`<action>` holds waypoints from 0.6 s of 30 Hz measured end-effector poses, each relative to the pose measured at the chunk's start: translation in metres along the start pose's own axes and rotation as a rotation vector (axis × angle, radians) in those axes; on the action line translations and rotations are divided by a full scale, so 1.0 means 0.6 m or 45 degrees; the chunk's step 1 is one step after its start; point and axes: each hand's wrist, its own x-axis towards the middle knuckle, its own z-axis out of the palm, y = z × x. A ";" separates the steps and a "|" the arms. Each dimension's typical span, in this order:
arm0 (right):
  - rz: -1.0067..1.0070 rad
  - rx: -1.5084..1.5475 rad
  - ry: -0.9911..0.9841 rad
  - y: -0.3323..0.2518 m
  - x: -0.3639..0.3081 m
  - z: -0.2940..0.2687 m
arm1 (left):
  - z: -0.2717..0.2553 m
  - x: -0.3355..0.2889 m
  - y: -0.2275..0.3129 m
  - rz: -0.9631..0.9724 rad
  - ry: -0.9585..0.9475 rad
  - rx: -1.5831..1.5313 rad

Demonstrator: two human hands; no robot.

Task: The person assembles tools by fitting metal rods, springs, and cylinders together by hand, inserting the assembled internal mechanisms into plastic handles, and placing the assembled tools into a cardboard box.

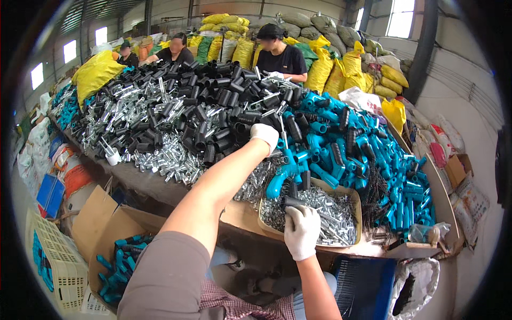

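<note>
My left hand (265,136), in a white glove, reaches across to the pile of black ribbed sleeves (224,97). Its fingers curl down among the parts, and whatever they grip is hidden. Just right of it, a thin metal rod (283,133) stands upright. Lower and nearer to me, my white-gloved right hand (302,232) pinches a short black sleeve (292,201) over a shallow tray (358,216) of small metal pins and screws. Beyond that hand lies a teal pistol-shaped plastic housing (278,181).
Teal housings (402,176) heap up at the right, with silver metal parts (169,160) at the left. Co-workers (282,58) are at the far side. A carton (136,218) of teal parts and a cream crate (66,264) stand low left. Yellow sacks (320,69) are stacked behind.
</note>
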 end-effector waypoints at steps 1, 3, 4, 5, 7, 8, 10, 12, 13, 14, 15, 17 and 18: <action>0.003 0.011 -0.013 -0.004 0.000 0.003 | 0.006 0.010 -0.006 -0.019 -0.075 0.047; -0.010 0.028 -0.016 -0.013 0.003 0.008 | 0.012 0.028 -0.018 -0.084 -0.116 0.012; -0.012 0.030 -0.018 -0.016 0.004 0.010 | 0.014 0.033 -0.022 -0.132 -0.155 -0.028; -0.013 0.042 -0.032 -0.018 0.005 0.013 | 0.016 0.036 -0.025 -0.123 -0.162 -0.049; -0.021 0.040 -0.039 -0.015 0.007 0.010 | 0.009 0.039 -0.022 -0.178 -0.132 -0.151; -0.020 0.033 -0.045 -0.014 0.008 0.009 | 0.008 0.038 -0.023 -0.213 -0.109 -0.199; -0.018 0.017 -0.041 -0.007 0.006 0.007 | -0.005 0.033 -0.022 -0.209 -0.144 -0.271; -0.023 -0.003 -0.028 -0.005 0.005 0.007 | -0.011 0.028 -0.034 -0.170 -0.160 -0.405; -0.019 0.006 -0.043 -0.007 0.006 0.007 | -0.012 0.029 -0.043 -0.115 -0.220 -0.387; -0.019 0.004 -0.044 -0.008 0.007 0.006 | -0.012 0.028 -0.040 -0.114 -0.220 -0.390; -0.018 0.002 -0.049 -0.009 0.010 0.006 | -0.011 0.032 -0.037 -0.116 -0.225 -0.367; -0.019 0.001 -0.059 -0.013 0.010 0.007 | 0.001 0.043 -0.030 -0.141 -0.196 -0.328; -0.032 0.000 -0.059 -0.014 0.009 0.009 | 0.004 0.046 -0.027 -0.193 -0.120 -0.310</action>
